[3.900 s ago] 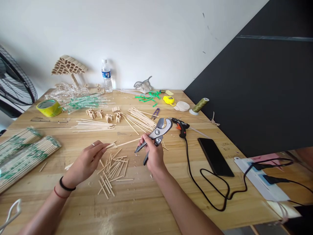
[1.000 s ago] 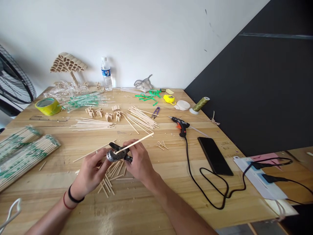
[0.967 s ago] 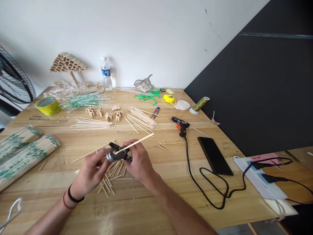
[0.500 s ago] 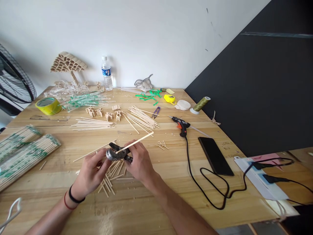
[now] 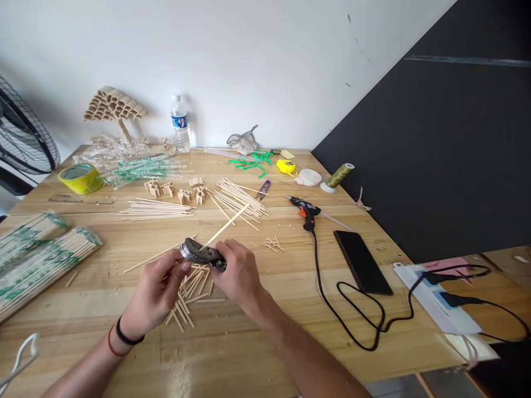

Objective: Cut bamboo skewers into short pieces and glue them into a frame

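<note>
My right hand (image 5: 238, 271) is wrapped round the handles of a pair of dark cutters (image 5: 203, 253) with a rounded grey head. A thin wooden stick (image 5: 227, 225) crosses the cutters' jaws, its long free end sloping up to the right. My left hand (image 5: 160, 287) is closed at the head of the cutters, thumb and fingers pinched around the stick's near end, which is mostly hidden. Beneath both hands lies a heap of short cut sticks (image 5: 182, 310). One long stick (image 5: 153, 256) rests on the table behind my left hand.
Long sticks (image 5: 243, 199) and small stick assemblies (image 5: 185, 196) lie further back. Packaged stick bundles (image 5: 50, 265) are at left, beside yellow tape (image 5: 81, 178). A glue gun (image 5: 306, 211), its black cable, a phone (image 5: 364, 262) and a power strip (image 5: 440, 301) occupy the right.
The cutters have turned in my right hand and their handles have come closer together. The stick's free end now points more steeply away and has swung left.
</note>
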Demonstrator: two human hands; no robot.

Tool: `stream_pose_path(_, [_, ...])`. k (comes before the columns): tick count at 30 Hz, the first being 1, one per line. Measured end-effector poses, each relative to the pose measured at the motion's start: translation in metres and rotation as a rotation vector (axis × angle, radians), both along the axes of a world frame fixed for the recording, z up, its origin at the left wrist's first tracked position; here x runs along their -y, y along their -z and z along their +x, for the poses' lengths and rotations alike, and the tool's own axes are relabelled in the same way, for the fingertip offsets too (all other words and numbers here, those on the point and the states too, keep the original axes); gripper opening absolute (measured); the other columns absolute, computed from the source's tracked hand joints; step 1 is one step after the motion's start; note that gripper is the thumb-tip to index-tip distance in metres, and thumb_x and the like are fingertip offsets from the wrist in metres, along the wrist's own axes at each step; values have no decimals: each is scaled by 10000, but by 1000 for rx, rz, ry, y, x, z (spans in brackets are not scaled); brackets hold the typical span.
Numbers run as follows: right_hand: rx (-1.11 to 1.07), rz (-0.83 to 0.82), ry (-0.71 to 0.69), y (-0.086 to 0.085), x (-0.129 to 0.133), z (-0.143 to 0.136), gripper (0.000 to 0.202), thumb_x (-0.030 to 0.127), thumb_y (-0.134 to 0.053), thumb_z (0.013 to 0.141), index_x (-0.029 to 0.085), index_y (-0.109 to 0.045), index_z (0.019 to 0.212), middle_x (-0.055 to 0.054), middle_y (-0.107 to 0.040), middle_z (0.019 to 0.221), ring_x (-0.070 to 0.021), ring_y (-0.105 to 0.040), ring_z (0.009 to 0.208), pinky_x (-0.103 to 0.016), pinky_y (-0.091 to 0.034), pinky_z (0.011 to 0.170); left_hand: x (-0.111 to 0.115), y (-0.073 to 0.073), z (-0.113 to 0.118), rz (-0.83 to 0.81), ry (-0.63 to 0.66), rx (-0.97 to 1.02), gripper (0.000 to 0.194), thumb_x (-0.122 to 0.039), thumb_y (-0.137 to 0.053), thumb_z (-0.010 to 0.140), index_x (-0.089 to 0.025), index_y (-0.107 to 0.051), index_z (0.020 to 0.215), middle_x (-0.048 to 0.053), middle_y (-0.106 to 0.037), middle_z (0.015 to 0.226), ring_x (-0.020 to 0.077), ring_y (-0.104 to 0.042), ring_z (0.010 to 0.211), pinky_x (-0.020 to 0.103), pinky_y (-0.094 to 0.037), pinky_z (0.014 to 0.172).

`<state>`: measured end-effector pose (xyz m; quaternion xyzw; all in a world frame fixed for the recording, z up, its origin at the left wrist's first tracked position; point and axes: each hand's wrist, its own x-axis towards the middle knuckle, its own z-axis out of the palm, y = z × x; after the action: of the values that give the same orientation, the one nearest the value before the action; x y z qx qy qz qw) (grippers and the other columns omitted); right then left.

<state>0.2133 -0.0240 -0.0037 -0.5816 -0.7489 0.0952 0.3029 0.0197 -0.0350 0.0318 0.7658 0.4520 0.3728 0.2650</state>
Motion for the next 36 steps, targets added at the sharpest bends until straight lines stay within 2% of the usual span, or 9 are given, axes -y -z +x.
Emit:
stream_pose_path(9, [49,-65,4,1,-3,1,120,192,-765,798,228,-650,793,-49,-742,796,-229,-676,738,-303,-430,650,1,7,-1,-198,12,79,270,-373,-482,1044,-193,-560,858,-60,-477,585,88,-383,475,193,-299,443])
stream_pose_path(17, [39,-64,1,3,-4,1,123,172,-755,800,218,-642,814,-42,-733,817,-229,-669,757,-308,-446,666,-1,7,-1,-246,16,43,294,-373,-455,1047,-191,-569,846,-67,-456,559,93,-411,474,191,-329,457])
stream_pose_path(22, [-33,-9,-41,4,-6,4,219,122,-790,739,207,-644,878,-66,-719,906,-269,-657,878,-353,-500,764,0,2,1,-118,17,16,263,-315,-475,1029,-179,-607,846,-56,-504,559,92,-418,463,188,-330,441])
stream_pose_path(26, [-170,99,-133,4,-6,6,336,42,-776,704,203,-639,966,-78,-704,982,-277,-636,937,-382,-531,820,1,0,1,66,8,-19,181,-220,-504,998,-154,-673,987,-53,-561,554,96,-460,457,186,-359,448])
stream_pose_path(29, [-239,170,-170,4,-5,6,388,23,-753,701,209,-626,1016,-92,-697,1028,-291,-632,980,-414,-546,859,3,3,-1,172,-4,-51,190,-163,-516,981,-142,-684,1066,-47,-603,567,97,-502,454,186,-401,475])
stream_pose_path(36, [-259,194,-196,5,-5,5,383,51,-735,732,215,-603,1052,-116,-695,1061,-320,-628,1019,-468,-554,905,4,7,-3,348,-11,-115,194,-108,-545,951,-130,-676,1091,47,-764,813,124,-688,629,186,-501,593])
